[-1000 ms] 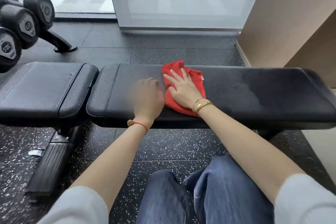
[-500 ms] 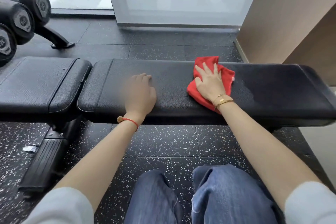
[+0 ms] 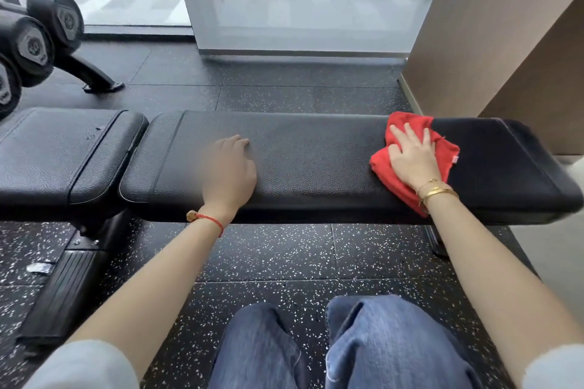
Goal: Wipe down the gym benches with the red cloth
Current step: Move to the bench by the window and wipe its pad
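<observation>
The red cloth point(image 3: 384, 167) lies bunched near the right end of the bench point(image 3: 316, 164), soft and light. The right hand point(image 3: 412, 158) presses it flat with straight, spread fingers; a flat palm should hold it best. The left hand point(image 3: 230, 170) rests on the pad, holding nothing.

Head camera looks forward-down, close over bench point(image 3: 316, 161) (wide-angle).
</observation>
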Demonstrator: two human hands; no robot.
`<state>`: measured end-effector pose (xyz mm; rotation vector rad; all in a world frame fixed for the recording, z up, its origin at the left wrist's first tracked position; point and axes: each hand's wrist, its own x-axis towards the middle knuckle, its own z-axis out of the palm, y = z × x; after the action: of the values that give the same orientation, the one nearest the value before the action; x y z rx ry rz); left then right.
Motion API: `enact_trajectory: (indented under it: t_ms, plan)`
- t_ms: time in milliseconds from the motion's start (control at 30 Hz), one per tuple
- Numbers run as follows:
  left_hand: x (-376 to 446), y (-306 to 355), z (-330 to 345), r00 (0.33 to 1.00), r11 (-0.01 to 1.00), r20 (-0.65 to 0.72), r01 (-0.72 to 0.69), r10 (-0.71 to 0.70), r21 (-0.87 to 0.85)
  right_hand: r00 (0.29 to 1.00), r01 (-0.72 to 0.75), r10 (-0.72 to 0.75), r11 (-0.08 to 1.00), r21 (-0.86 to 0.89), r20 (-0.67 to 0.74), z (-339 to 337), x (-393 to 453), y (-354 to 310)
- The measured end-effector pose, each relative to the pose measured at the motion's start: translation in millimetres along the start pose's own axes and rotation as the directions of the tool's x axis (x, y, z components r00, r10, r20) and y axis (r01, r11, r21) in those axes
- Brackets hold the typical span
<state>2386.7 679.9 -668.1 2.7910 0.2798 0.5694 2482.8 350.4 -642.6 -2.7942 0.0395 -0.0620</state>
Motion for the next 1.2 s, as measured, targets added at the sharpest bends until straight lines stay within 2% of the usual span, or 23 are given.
enact_trajectory:
  t_ms: [33, 100, 167, 233, 300, 400, 500, 600, 667, 700, 767, 833, 900, 967, 1067, 1200]
  plan:
    - [0, 0, 1, 1.0, 1.0, 0.001, -0.001, 0.001, 0.002, 1.0, -0.019, 0.019, 1.0, -0.016, 0.006, 1, 5, -6]
    - [-1, 1, 2, 1.0, 1.0, 0.001, -0.001, 0.001, 0.002, 0.999, 0.041, -0.041, 0.999, -0.016, 0.03, 8, 7, -30]
    - [-1, 1, 2, 1.0, 1.0, -0.002, -0.001, 0.001, 0.005, 0.98, 0.188, -0.188, 0.982, 0.007, 0.066, 18, -1, -60]
    - [-1, 2, 1, 1.0, 1.0, 0.002, 0.003, -0.003, 0.002, 0.931, 0.352, -0.353, 0.936, 0.02, 0.089, 29, -20, -82]
    - [-2, 3, 1, 1.0, 1.0, 0.014, 0.002, -0.003, 0.01, 0.878, 0.465, -0.468, 0.884, 0.056, 0.103, 32, -38, -87]
    - [0, 6, -1, 0.999, 1.0, 0.045, 0.009, -0.01, 0.029, 0.842, 0.523, -0.532, 0.845, 0.109, 0.085, 27, -53, -60]
    - [2, 8, -3, 0.998, 0.999, 0.06, 0.023, -0.025, 0.039, 0.896, 0.436, -0.442, 0.894, 0.107, 0.035, 17, -49, -18]
    - [1, 19, -4, 0.998, 0.999, 0.052, 0.038, -0.037, -0.028, 0.981, 0.193, -0.194, 0.979, 0.06, 0.017, 4, -18, 10]
    - [1, 35, -3, 0.999, 0.998, 0.041, 0.011, -0.008, -0.063, 0.999, 0.044, -0.045, 0.999, 0.031, 0.025, -2, 5, 7]
    - [1, 44, -1, 0.999, 0.997, 0.039, -0.011, 0.014, -0.076, 0.999, 0.017, -0.018, 1.0, 0.019, 0.032, -2, 12, -1]
    - [1, 66, 3, 0.997, 0.993, 0.04, -0.056, 0.061, -0.107, 0.994, 0.084, -0.086, 0.996, 0.022, 0.061, 4, 16, -24]
    - [3, 88, 8, 0.993, 0.987, 0.05, -0.098, 0.105, -0.128, 0.966, 0.235, -0.239, 0.97, 0.058, 0.095, 11, 3, -41]
    - [4, 110, 16, 0.988, 0.983, 0.064, -0.128, 0.138, -0.134, 0.931, 0.346, -0.353, 0.934, 0.086, 0.096, 13, -17, -40]
    - [5, 129, 24, 0.981, 0.979, 0.087, -0.161, 0.172, -0.126, 0.917, 0.382, -0.391, 0.918, 0.101, 0.082, 10, -32, -24]
    - [7, 151, 35, 0.969, 0.971, 0.117, -0.201, 0.216, -0.13, 0.934, 0.35, -0.355, 0.93, 0.11, 0.032, 2, -47, 12]
    - [7, 178, 49, 0.953, 0.96, 0.149, -0.242, 0.263, -0.143, 0.988, 0.152, -0.15, 0.985, 0.082, -0.031, -14, -42, 66]
